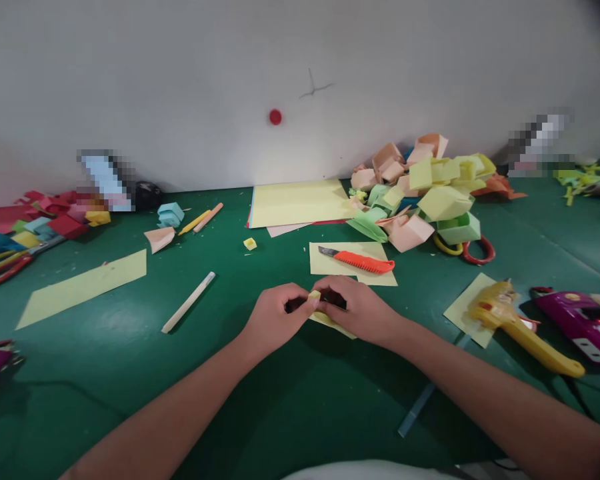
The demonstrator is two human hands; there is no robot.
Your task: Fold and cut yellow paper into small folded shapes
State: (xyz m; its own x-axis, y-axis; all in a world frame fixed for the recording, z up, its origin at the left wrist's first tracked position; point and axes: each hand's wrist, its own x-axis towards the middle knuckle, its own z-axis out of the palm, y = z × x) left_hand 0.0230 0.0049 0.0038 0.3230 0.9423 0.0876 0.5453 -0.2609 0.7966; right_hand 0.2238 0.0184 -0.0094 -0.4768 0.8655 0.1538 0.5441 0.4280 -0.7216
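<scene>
My left hand (283, 313) and my right hand (357, 308) meet at the middle of the green table. Between their fingertips they pinch a small folded piece of yellow paper (315, 295). Under the fingers lies another strip of yellow paper (334, 324), partly hidden by the hands. Just beyond my right hand, an orange utility knife (363, 261) with its blade out rests on yellow paper pieces (325, 263). A tiny yellow paper box (250, 244) stands farther back, apart from my left hand.
Folded paper boxes (445, 200) pile up at the back right beside scissors (479, 250). A yellow glue gun (525, 327) and a purple tool (585, 323) lie right. To the left are a white stick (189, 302), a yellow paper strip (85, 288) and red-handled scissors (10, 270). Paper sheets (300, 203) sit against the wall.
</scene>
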